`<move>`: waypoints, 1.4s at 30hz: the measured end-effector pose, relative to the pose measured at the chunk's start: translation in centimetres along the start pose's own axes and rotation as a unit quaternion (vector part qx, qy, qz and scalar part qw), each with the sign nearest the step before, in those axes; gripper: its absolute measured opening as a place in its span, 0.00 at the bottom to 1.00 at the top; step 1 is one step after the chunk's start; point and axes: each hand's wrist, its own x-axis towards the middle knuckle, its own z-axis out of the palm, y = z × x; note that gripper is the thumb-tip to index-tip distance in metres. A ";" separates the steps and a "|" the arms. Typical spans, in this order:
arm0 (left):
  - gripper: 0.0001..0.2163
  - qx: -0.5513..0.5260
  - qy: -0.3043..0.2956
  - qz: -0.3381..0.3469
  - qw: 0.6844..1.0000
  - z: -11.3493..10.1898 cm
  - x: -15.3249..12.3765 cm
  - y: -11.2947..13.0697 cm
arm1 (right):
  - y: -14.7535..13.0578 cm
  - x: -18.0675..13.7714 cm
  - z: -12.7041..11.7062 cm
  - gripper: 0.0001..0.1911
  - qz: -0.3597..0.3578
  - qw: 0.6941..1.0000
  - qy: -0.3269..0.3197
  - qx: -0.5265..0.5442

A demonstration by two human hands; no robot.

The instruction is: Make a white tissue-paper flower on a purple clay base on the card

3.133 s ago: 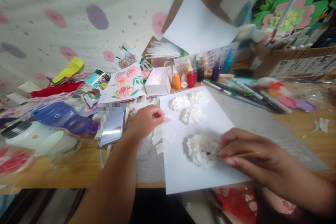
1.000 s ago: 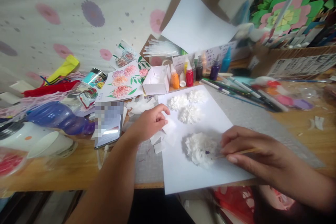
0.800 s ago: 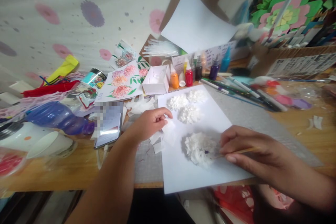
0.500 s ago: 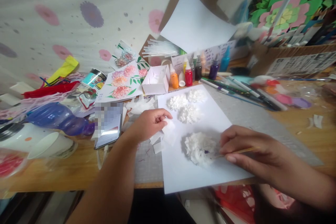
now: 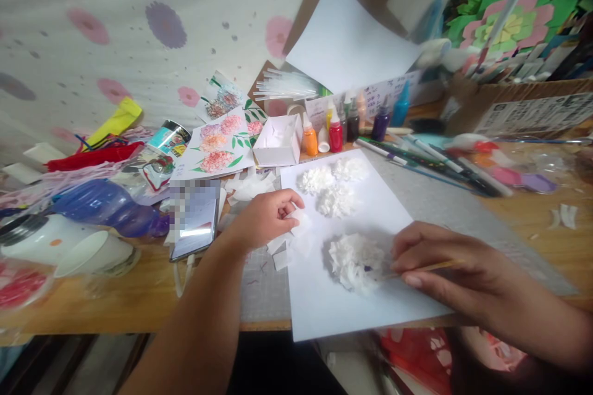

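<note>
My right hand (image 5: 445, 265) pinches a thin wooden stick (image 5: 440, 266), its tip at the right side of a large white ruffled tissue-paper flower (image 5: 354, 262). A small dark spot shows on that flower. My left hand (image 5: 273, 213) has curled fingers, with thumb and forefinger at a loose square of white tissue paper (image 5: 303, 225). Several such squares lie beneath it, partly on the white paper sheet (image 5: 315, 315). Farther up the sheet sit three smaller white ruffled flowers (image 5: 336, 199) in a cluster.
Behind the sheet stand a white box (image 5: 278, 142) and several paint bottles (image 5: 335, 133). A flower picture (image 5: 215, 147), a phone (image 5: 197, 222) and a paper cup (image 5: 95, 254) lie to the left. Pens (image 5: 435, 157) and a cardboard box (image 5: 523, 108) are at the right.
The whole view has shifted slightly, so everything appears a little farther right. My left forefinger and thumb appear slightly farther apart. The stick stays at the large flower.
</note>
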 end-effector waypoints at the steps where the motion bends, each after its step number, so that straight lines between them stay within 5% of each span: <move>1: 0.09 0.003 0.003 0.003 1.000 0.0 0.0 0.1 | 0.0 0.0 0.0 0.04 0.000 1.000 0.000 -0.003; 9: 0.04 0.031 0.007 0.014 0.999 0.0 -0.1 0.2 | 0.0 0.3 -0.1 0.05 -0.019 0.999 -0.004 -0.028; 24: 0.13 0.118 0.060 0.048 0.990 -0.2 0.3 -0.4 | 0.0 0.0 -0.2 0.05 0.011 1.000 -0.015 -0.008; 42: 0.08 -0.024 0.174 0.038 0.984 -0.5 0.1 0.1 | -0.6 0.0 -0.5 0.04 -0.007 1.000 0.016 0.011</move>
